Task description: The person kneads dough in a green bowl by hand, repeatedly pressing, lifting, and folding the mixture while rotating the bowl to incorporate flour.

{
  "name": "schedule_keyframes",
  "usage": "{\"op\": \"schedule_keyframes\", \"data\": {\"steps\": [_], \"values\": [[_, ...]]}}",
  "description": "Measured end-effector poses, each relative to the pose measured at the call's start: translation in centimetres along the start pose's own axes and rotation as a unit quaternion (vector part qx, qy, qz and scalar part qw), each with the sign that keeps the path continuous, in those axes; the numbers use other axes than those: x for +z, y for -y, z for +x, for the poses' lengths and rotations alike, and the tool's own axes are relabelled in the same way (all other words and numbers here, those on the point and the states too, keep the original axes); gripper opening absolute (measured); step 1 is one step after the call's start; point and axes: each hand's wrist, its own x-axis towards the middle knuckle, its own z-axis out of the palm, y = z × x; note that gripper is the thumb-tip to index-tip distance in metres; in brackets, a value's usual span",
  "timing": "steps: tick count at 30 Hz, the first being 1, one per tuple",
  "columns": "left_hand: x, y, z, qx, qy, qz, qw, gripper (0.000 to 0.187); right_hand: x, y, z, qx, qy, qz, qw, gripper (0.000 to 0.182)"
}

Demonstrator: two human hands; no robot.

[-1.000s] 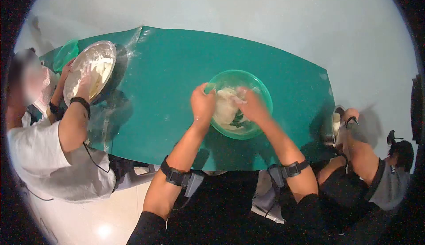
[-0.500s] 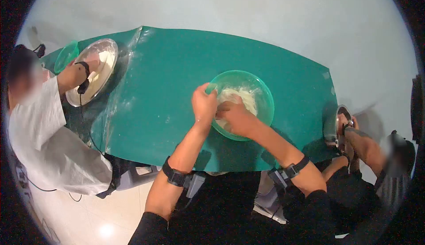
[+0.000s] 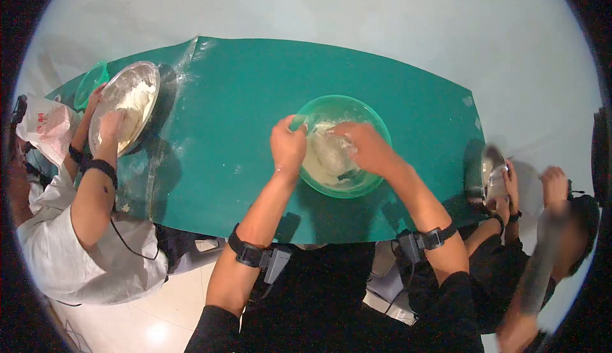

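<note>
A green translucent bowl [image 3: 374, 186] stands on the green table, with pale flour or dough [image 3: 328, 155] inside. My left hand [image 3: 289, 146] grips the bowl's rim at its left side, fingers wrapped round it. Inside the bowl, at its upper right, my right hand [image 3: 366, 149] reaches over the pale mass with fingers bent down. Its fingertips are blurred, and whether they pinch any of the mass is unclear.
On the green table [image 3: 255, 85], a person at the left works in a metal bowl [image 3: 152, 75] of flour beside a green basin [image 3: 89, 85]. At the right edge, other people's hands are by a metal pot [image 3: 475, 177]. White powder marks a table seam.
My right hand has moved right and up within the bowl, uncovering more of the pale mass. The bowl has shifted slightly up and left. The person at the left has moved both arms.
</note>
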Motion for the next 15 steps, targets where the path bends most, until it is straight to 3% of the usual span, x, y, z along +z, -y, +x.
{"op": "schedule_keyframes", "data": {"steps": [3, 6, 9, 12, 15], "values": [[-0.3, -0.4, -0.3, 0.005, 0.007, 0.007, 1.000, 0.026, 0.2, -0.2, -0.4, 0.012, 0.003, -0.007, 1.000, 0.051], [-0.1, -0.1, -0.3, 0.047, -0.001, 0.005, 0.999, 0.025, 0.9, 1.2, -1.2, 0.092, 0.047, -0.051, 0.993, 0.062], [0.3, 0.6, 0.0, 0.039, -0.009, -0.001, 0.999, 0.024, 2.2, 2.1, -2.0, 0.063, 0.041, -0.066, 0.995, 0.070], [0.4, 1.0, 0.2, 0.076, -0.013, 0.004, 0.997, 0.024, 3.4, 2.0, -2.1, -0.003, 0.047, -0.189, 0.981, 0.065], [0.3, 0.7, 0.1, 0.086, -0.013, 0.017, 0.996, 0.024, 4.3, 1.0, -0.8, 0.004, 0.025, -0.199, 0.980, 0.053]]}}
